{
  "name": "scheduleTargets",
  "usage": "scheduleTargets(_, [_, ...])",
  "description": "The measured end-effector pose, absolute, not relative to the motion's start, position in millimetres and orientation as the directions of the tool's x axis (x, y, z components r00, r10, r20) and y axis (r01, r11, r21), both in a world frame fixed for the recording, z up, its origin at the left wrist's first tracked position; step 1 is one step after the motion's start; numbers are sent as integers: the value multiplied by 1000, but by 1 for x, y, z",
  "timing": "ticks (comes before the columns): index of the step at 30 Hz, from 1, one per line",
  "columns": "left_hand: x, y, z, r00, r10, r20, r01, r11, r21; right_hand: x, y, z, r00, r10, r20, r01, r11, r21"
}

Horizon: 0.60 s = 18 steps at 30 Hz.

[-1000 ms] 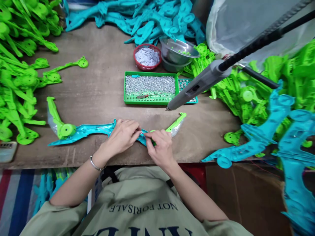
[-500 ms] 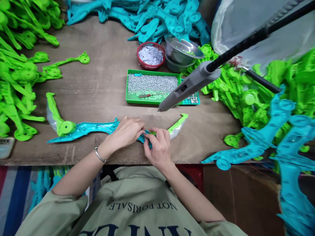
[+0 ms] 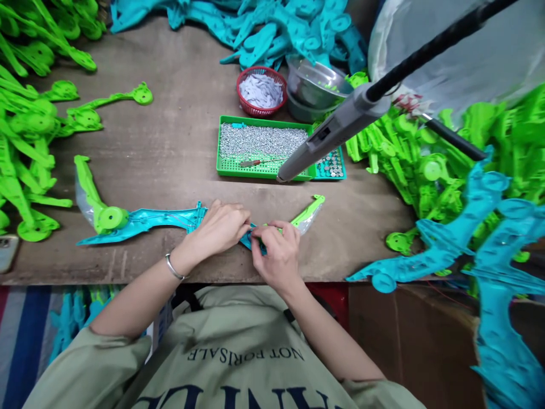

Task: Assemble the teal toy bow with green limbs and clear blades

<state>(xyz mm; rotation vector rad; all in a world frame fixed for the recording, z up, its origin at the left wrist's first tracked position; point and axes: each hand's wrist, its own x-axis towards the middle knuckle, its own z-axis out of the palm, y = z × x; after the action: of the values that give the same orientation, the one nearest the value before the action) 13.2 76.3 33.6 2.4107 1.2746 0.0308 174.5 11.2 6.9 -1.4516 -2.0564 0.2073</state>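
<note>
A long blue plastic bow shell [image 3: 157, 218] lies across the table near its front edge, with a green limb [image 3: 91, 193] at its left end and another green limb [image 3: 310, 213] at its right. Thin strands run along the shell's inside. My left hand [image 3: 221, 227] rests over the shell's middle, fingers closed on it and fingertips pointing right. Close beside it, my right hand [image 3: 277, 253] is closed in a pinch at the shell's right part. Whatever sits between those fingertips is hidden. Both hands cover the middle of the shell.
A grey electric screwdriver [image 3: 327, 139] hangs above a green tray [image 3: 219, 165] of small screws. Behind stand a red basket [image 3: 242, 105] of white pieces and a metal bowl [image 3: 306, 85]. Green parts [image 3: 29, 130] pile up left, blue shells [image 3: 272, 34] at the back, more parts right.
The whole view has shifted slightly. My right hand has moved a little to the right, while my left hand stays on the shell.
</note>
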Motion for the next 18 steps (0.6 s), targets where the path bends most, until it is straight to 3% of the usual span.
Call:
scheduleTargets(11, [11, 91, 47, 619, 710, -337, 777, -489, 397, 172, 19, -3, -221, 906, 362, 805, 378, -457])
scheduleTargets(18, [15, 95, 45, 613, 705, -357, 783, -480, 396, 171, 20, -4, -233, 905, 357, 793, 389, -468])
